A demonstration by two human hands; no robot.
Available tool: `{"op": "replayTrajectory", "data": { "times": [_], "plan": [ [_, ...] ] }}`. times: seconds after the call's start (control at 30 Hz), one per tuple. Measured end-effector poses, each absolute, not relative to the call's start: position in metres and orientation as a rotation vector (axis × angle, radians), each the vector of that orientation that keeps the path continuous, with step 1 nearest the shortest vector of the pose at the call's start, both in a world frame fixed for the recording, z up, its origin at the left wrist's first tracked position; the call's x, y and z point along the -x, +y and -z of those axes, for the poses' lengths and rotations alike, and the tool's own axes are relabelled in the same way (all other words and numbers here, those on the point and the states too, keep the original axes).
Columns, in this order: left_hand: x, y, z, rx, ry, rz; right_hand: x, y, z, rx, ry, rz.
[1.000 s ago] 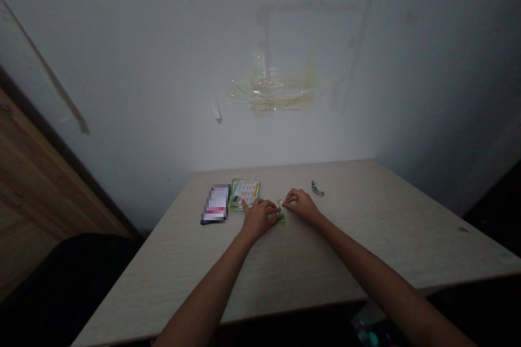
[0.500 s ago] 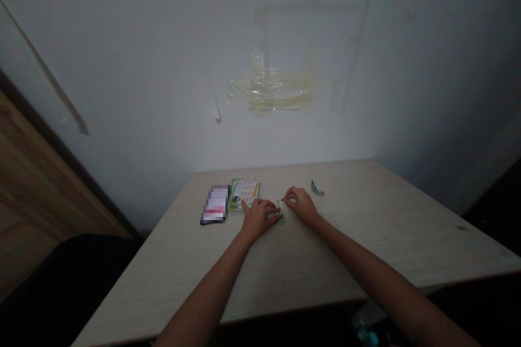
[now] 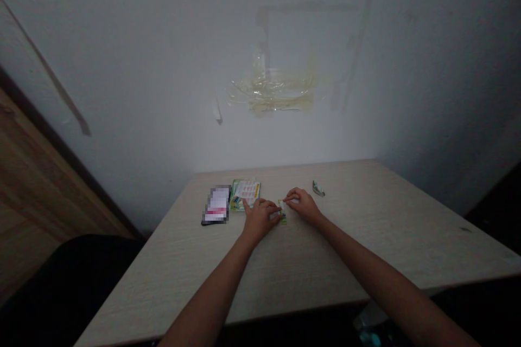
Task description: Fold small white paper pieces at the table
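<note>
A small green, white and yellow paper piece (image 3: pixel 284 222) lies on the table between my hands, too small to read. My left hand (image 3: pixel 259 220) has thumb and fingertips closed at the piece's left edge, with the index finger stretched away to the left. My right hand (image 3: pixel 304 206) pinches at the top right of the piece, and the fingertips hide that part. Just beyond my left hand is a stack of printed green-and-white packets (image 3: pixel 246 193). A crumpled green-and-white wrapper (image 3: pixel 318 188) rests past my right hand.
A phone (image 3: pixel 217 205) with a blurred-out screen lies left of the packets on the pale wooden table (image 3: pixel 317 276). Behind it rises a wall (image 3: pixel 179 76) with old clear tape (image 3: pixel 280 92). A dark chair-like shape (image 3: pixel 77 282) stands at the left.
Both hands stay at the paper piece with nearly the same hold. The whole view has shifted very slightly; nothing on the table has visibly moved.
</note>
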State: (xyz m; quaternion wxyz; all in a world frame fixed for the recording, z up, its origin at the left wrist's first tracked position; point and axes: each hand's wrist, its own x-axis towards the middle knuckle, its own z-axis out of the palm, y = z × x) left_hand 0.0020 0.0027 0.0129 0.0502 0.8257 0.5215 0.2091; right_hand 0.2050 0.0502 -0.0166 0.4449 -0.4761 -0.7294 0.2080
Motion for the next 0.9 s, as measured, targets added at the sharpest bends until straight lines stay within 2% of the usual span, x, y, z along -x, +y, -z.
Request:
{"op": "replayTrajectory", "data": {
  "times": [0.17, 0.4, 0.9],
  "plan": [
    [-0.003, 0.006, -0.007, -2.537, 1.597, -0.659, -0.203, 0.053, 0.02, 1.17, -1.835, -0.556],
    [-0.003, 0.007, -0.004, -2.527, 1.638, -0.66, -0.202, 0.047, 0.011, 1.193, -1.916, -0.461],
    [-0.003, 0.007, -0.003, -2.488, 1.73, -0.614, -0.206, 0.034, 0.008, 1.106, -2.012, -0.555]
  ]
}}
